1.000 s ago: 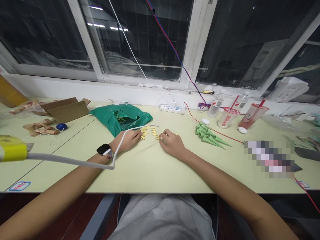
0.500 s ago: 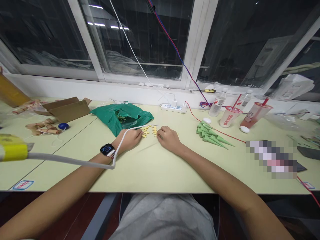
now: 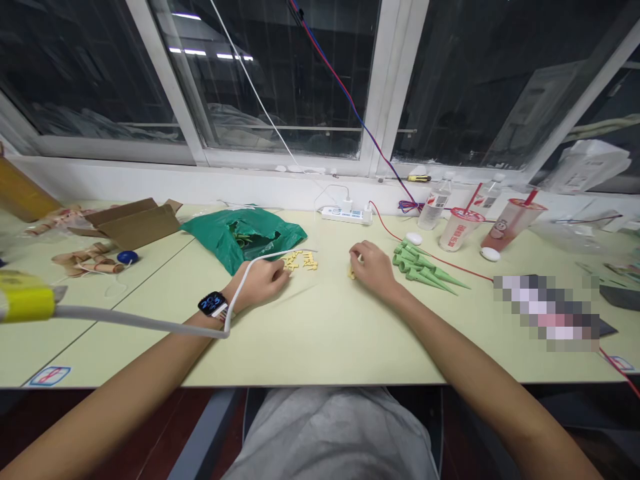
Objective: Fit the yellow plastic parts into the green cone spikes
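A small heap of yellow pieces (image 3: 301, 261) lies on the pale green table (image 3: 320, 340), right at the fingertips of my left hand (image 3: 263, 283). That hand's curled fingers hide whether they hold a piece. My right hand (image 3: 373, 268) has moved off to the right, pinching a small yellow piece (image 3: 352, 273) at its fingertips. Just beyond it lie several green paper cones (image 3: 423, 268), pointing right. A white cable (image 3: 245, 280) runs across my left wrist, which wears a black smartwatch (image 3: 213, 304).
A green plastic bag (image 3: 243, 239) and a cardboard box lid (image 3: 133, 223) stand at the back left, near wooden pieces. A power strip (image 3: 346, 215), drink cups (image 3: 457, 229), and a bottle (image 3: 434, 205) line the window side. A yellow-handled tool (image 3: 25, 303) intrudes at the left.
My right hand has moved right, away from the yellow heap, towards the green cones, carrying a yellow piece. My left hand has barely moved. The view has shifted slightly.
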`<control>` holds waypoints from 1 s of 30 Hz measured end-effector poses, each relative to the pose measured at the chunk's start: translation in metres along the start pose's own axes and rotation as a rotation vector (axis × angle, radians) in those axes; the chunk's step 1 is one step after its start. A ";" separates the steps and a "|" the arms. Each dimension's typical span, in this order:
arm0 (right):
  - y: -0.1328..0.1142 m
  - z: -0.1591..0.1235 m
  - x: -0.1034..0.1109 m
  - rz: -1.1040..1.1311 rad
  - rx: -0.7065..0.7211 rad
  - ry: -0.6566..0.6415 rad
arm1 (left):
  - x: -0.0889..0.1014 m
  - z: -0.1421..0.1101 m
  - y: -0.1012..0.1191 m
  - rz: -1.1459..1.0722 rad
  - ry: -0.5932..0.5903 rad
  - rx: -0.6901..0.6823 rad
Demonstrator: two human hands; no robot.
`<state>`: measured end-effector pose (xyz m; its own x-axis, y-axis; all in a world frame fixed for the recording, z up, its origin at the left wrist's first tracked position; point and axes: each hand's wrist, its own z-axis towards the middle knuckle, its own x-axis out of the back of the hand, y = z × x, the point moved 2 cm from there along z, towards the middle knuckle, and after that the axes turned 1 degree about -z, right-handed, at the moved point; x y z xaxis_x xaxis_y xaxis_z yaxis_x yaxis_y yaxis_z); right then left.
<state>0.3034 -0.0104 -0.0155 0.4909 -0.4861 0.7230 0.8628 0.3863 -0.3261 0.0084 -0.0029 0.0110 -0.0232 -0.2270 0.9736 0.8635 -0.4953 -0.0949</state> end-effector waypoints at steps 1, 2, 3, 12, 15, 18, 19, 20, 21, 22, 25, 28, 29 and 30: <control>0.009 0.000 0.007 0.005 -0.030 0.012 | 0.000 0.000 0.001 -0.015 0.000 -0.008; 0.016 0.000 0.012 0.011 -0.052 0.013 | -0.001 0.000 0.002 -0.026 0.001 -0.011; 0.021 0.000 0.016 0.014 -0.059 0.003 | -0.002 0.000 0.003 -0.034 0.004 -0.015; 0.011 -0.005 0.015 0.050 0.161 -0.225 | -0.007 0.002 0.002 -0.056 0.035 -0.051; 0.012 -0.005 0.018 0.056 0.200 -0.252 | -0.005 0.002 0.004 -0.056 0.033 -0.052; 0.014 -0.005 0.019 0.075 0.236 -0.282 | -0.002 0.002 0.005 -0.058 0.037 -0.048; 0.014 -0.005 0.019 0.080 0.243 -0.289 | -0.001 0.002 0.005 -0.065 0.039 -0.047; 0.015 -0.005 0.019 0.085 0.247 -0.292 | -0.001 0.002 0.005 -0.074 0.041 -0.046; 0.014 -0.005 0.019 0.088 0.248 -0.292 | 0.000 0.002 0.005 -0.083 0.043 -0.047; 0.014 -0.006 0.019 0.089 0.249 -0.290 | 0.000 0.002 0.005 -0.092 0.045 -0.048; 0.012 -0.006 0.017 0.092 0.256 -0.274 | 0.000 0.002 0.004 -0.111 0.059 -0.057; 0.009 -0.006 0.016 0.077 0.265 -0.266 | 0.000 0.002 0.005 -0.124 0.070 -0.069; 0.008 -0.005 0.015 0.066 0.265 -0.267 | 0.000 0.002 0.006 -0.130 0.069 -0.072; 0.007 -0.005 0.015 0.053 0.263 -0.270 | 0.001 0.002 0.006 -0.135 0.066 -0.073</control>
<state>0.3172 -0.0190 -0.0103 0.4545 -0.2498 0.8550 0.7593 0.6105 -0.2253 0.0145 -0.0047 0.0114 -0.1719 -0.2079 0.9629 0.8113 -0.5843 0.0187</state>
